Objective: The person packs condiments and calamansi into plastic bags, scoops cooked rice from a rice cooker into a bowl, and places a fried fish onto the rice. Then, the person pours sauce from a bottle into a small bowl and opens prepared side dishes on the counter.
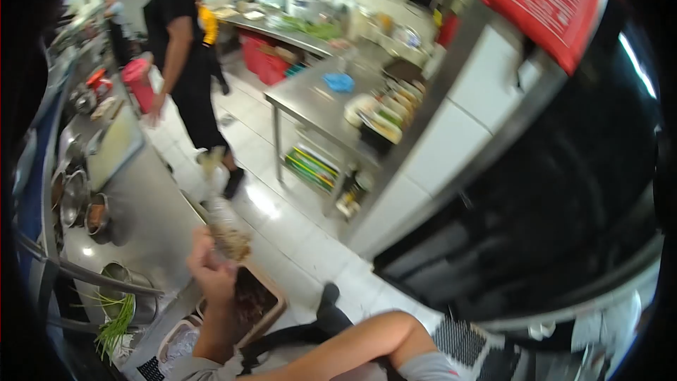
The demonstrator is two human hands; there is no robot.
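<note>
My left hand (pixel 213 269) is raised at the lower centre-left, its fingers closed on a clear plastic bag (pixel 229 234). The bag is blurred and has lumpy brown contents at its lower end. Just behind and below that hand lies a pinkish-brown tub (pixel 276 305) with dark contents. My right forearm crosses the bottom of the view with the elbow bent, and the right hand is out of view.
On the left steel counter (pixel 144 219) are a cutting board (pixel 118 148), metal bowls (pixel 74 197), a pot (pixel 134 293) and green stalks (pixel 116 324). A person in black (pixel 185 56) stands ahead on the tiled floor. A steel table (pixel 310 102) holds a blue bag (pixel 338 82) and food trays.
</note>
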